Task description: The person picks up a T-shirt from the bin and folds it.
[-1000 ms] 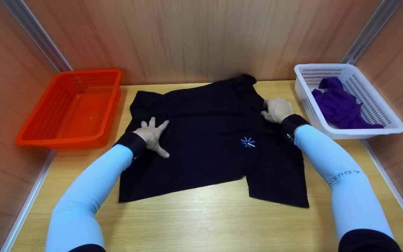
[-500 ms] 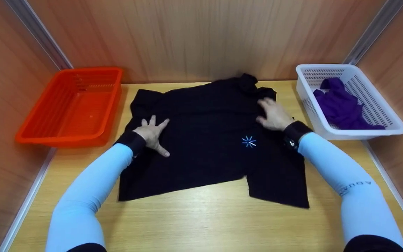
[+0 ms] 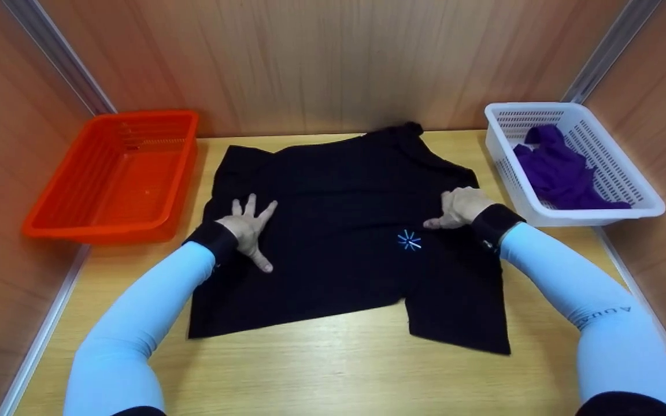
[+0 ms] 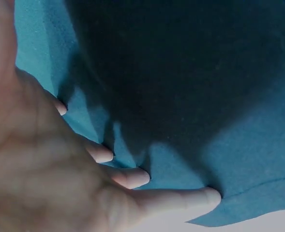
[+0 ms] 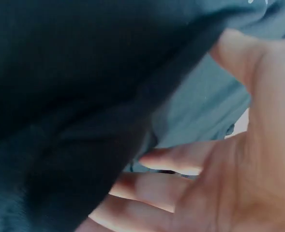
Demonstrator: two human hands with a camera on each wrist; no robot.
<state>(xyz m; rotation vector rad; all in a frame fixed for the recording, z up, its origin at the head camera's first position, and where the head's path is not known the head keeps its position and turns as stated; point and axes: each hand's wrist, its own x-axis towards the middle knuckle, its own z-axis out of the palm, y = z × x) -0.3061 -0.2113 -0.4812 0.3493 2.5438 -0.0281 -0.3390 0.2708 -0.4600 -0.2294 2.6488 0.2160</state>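
A black T-shirt (image 3: 333,254) lies spread over the table, with a small blue and white starburst print (image 3: 409,240) on it. My left hand (image 3: 246,226) presses its left part with fingers spread. In the left wrist view those fingertips (image 4: 132,178) touch the cloth near a stitched hem. On the shirt's right part, my right hand (image 3: 455,207) grips the cloth with bent fingers, the thumb pointing left. Close up in the right wrist view, a raised fold of the T-shirt (image 5: 132,106) runs between thumb and fingers (image 5: 147,188) and hides some fingertips.
An orange plastic basket (image 3: 180,173) stands at the left. At the right is a white basket (image 3: 593,216) with a purple cloth (image 3: 561,173) inside. A wooden panel (image 3: 310,63) closes off the back, with side panels left and right. Bare table (image 3: 321,370) shows in front.
My right hand let go of the shirt's upper right edge, came down towards me and right, and took hold again. The bunched cloth there has flattened. The left hand stayed nearly in place.
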